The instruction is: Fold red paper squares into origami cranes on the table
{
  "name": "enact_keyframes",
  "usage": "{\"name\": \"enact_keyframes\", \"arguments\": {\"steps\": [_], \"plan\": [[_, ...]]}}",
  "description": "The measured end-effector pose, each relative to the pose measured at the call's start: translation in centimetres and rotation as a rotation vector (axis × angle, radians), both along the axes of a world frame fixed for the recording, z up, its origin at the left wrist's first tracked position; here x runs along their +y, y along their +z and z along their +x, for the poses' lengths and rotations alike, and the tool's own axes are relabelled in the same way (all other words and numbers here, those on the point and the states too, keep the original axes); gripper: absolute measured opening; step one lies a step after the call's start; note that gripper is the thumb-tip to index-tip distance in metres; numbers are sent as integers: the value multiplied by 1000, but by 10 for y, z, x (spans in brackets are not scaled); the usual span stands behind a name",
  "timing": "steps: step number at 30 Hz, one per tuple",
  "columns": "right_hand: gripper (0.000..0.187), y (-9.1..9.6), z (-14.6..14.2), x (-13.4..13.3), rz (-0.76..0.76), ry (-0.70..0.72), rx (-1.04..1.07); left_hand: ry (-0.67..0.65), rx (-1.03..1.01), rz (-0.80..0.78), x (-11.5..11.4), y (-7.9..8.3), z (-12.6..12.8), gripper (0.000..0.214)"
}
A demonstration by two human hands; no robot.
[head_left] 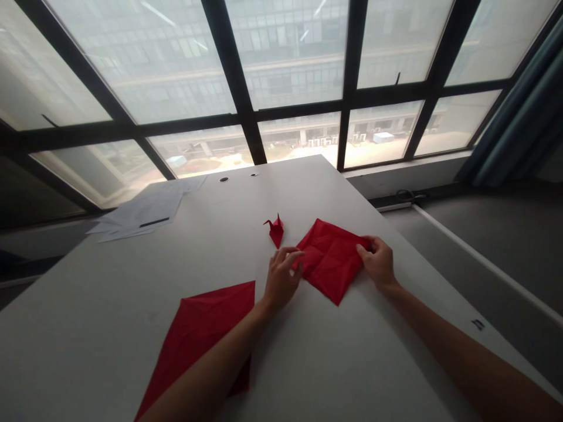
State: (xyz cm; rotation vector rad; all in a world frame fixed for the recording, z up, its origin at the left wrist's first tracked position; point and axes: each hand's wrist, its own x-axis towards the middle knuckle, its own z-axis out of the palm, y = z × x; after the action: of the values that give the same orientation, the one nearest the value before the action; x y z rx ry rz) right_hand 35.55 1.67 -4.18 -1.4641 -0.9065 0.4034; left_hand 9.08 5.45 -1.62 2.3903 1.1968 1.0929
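A square sheet of red origami paper [331, 258] with fold creases lies in front of me, one corner turned toward me. My right hand [379, 261] pinches its right corner between thumb and fingers. At the opposite corner is my left hand [282, 280], its fingers curved and apart over the paper's left edge; whether the fingertips touch the sheet is hard to tell. Just beyond that hand stands a small folded red paper crane [276, 230]. A larger red sheet [200, 322] rests on the left, partly covered by my left forearm.
The white table [229, 234] reaches to large dark-framed windows. Printed papers [149, 205] with a dark pen [153, 223] on them lie at the far left. Two round cable holes [224, 180] are near the far edge. A blue curtain [505, 129] hangs at right.
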Motion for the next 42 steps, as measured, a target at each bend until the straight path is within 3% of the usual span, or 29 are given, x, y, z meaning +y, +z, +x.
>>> {"name": "enact_keyframes", "arguments": {"steps": [5, 11, 13, 15, 18, 20, 22, 24, 26, 28, 31, 33, 37, 42], "plan": [[30, -1, 0, 0, 9, -6, -51, -146, 311, -44, -5, -4, 3, 33], [21, 10, -8, -10, 78, 71, -39, -170, 345, -53, -1, -8, 1, 39], [17, 19, -13, -18, 160, 200, -102, -186, 341, -50, -1, -9, 1, 39], [17, 28, -20, -26, 228, 434, -195, -208, 323, -41, -1, -9, 2, 38], [25, 34, -28, -34, 271, 681, -264, -228, 197, -51, 2, -10, 4, 32], [31, 31, -32, -34, 237, 664, -322, -86, -11, -75, 5, -10, 2, 26], [29, 25, -33, -31, 126, 600, -462, 154, -224, -59, 10, -8, -1, 22], [32, 17, -32, -27, -15, 607, -650, 280, -309, 16, 12, -4, -5, 20], [40, 12, -30, -26, -112, 680, -807, 206, -266, 101, 10, 1, -7, 25], [45, 11, -29, -26, -151, 760, -902, 36, -135, 147, 4, 5, -4, 32], [51, 16, -31, -29, -131, 843, -987, -229, 206, 129, -7, 4, 4, 40], [51, 18, -36, -32, -123, 829, -1034, -321, 415, 71, -12, 0, 7, 46], [51, 11, -55, -40, -231, 622, -1052, -326, 596, 2, -14, -8, 8, 60], [59, 1, -70, -47, -335, 582, -1065, -278, 554, -30, -12, -12, 7, 58]]}}
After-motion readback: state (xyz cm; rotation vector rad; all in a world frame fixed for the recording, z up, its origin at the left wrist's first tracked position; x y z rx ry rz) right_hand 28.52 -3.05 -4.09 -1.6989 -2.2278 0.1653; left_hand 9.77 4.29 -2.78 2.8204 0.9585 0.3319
